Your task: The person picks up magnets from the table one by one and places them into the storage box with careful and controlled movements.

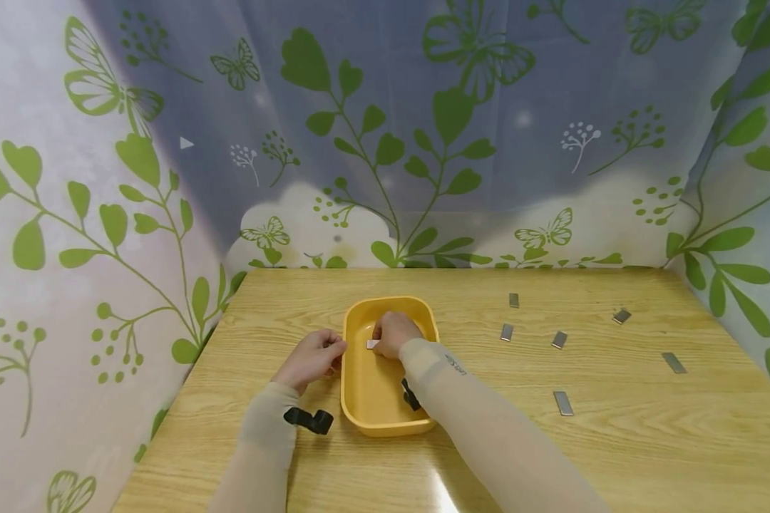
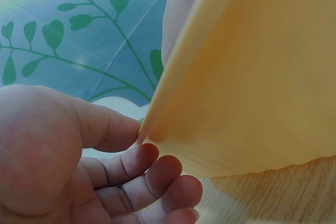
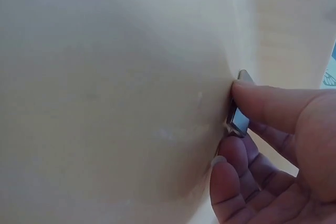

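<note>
A yellow rectangular tub point(image 1: 385, 406) with rounded corners stands on the wooden table. My left hand point(image 1: 312, 358) is at its left side, and the left wrist view shows thumb and fingertips pinching the tub's rim point(image 2: 178, 59). My right hand point(image 1: 398, 333) reaches down inside the tub, towards its far end. Between its thumb and fingers it pinches a small flat silver metal block point(image 3: 239, 116), held close to the tub's inner surface point(image 3: 121, 108). One end of that block point(image 1: 372, 344) shows left of the hand in the head view; the hand covers the remainder.
Several similar flat metal blocks point(image 1: 559, 340) lie scattered on the table point(image 1: 616, 456) to the right of the tub, the farthest right one point(image 1: 674, 363) near the table's right side. A patterned curtain point(image 1: 385, 142) rises behind the table and along its sides.
</note>
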